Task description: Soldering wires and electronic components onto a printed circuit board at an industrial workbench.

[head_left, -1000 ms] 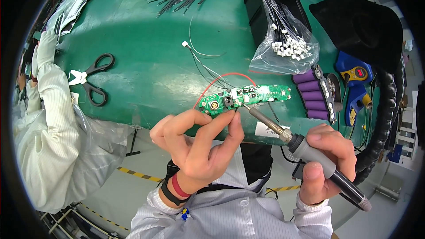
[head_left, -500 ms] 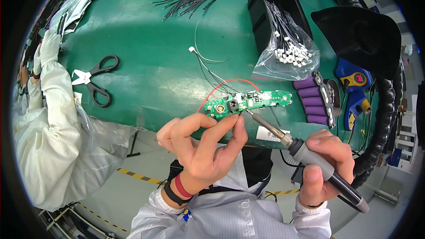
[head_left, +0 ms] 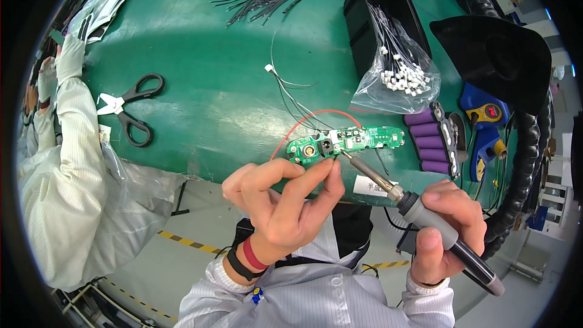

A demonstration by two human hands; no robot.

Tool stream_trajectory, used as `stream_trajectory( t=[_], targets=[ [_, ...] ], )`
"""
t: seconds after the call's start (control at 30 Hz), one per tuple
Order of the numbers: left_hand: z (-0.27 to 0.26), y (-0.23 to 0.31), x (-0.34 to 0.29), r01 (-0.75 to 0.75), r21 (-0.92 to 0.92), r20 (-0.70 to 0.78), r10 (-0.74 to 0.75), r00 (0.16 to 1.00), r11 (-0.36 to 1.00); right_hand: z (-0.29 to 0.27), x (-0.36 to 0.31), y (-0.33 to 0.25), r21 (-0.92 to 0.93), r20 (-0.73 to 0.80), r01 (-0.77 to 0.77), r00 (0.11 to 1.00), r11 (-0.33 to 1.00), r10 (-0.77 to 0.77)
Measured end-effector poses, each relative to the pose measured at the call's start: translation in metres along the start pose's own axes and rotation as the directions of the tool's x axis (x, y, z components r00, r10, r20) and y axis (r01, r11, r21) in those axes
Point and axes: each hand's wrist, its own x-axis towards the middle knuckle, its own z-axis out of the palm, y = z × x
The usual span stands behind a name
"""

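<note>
A long green circuit board (head_left: 355, 141) lies near the front edge of the green table (head_left: 206, 85), with red and thin white wires running from it. My left hand (head_left: 282, 200) pinches something thin at the board's left part, thumb and fingers together; what it grips is too small to tell. My right hand (head_left: 446, 234) holds a grey soldering iron (head_left: 419, 215), whose metal tip touches the board's middle.
Black scissors (head_left: 133, 109) lie at the left. A co-worker's white sleeve (head_left: 67, 146) reaches in there. A black bin (head_left: 376, 18) and a clear bag of white connectors (head_left: 401, 76) stand behind the board, purple cells (head_left: 431, 140) and a black funnel hood (head_left: 492, 54) to the right.
The board, the iron tip and both hands have kept their hold. The view has shifted slightly, and the iron tip sits closer on the board.
</note>
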Motion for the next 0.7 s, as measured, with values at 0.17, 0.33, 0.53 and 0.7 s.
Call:
stream_trajectory(
  t=[0.17, 0.33, 0.53, 0.7],
  targets=[
    [0.0006, 0.0001, -0.0007, 0.005, 0.006, -0.005, -0.005, 1.000, 1.000, 0.0016, 0.0000, 0.0008, 0.010, -0.017, 0.019, 1.000, 1.000, -0.019],
    [0.0010, -0.0008, -0.0013, -0.005, 0.014, -0.010, 0.006, 1.000, 1.000, 0.0023, -0.0003, -0.0031, -0.016, -0.016, 0.006, 1.000, 1.000, -0.006],
    [0.0017, -0.0023, -0.0029, -0.006, 0.002, -0.015, 0.006, 1.000, 1.000, 0.0037, 0.0005, -0.0067, -0.042, -0.005, -0.004, 1.000, 0.999, 0.003],
    [-0.0036, -0.0011, -0.0029, -0.027, -0.018, 0.063, 0.029, 0.998, 0.999, 0.0051, 0.0001, -0.0058, -0.036, -0.027, 0.002, 1.000, 0.999, -0.003]
  ],
)
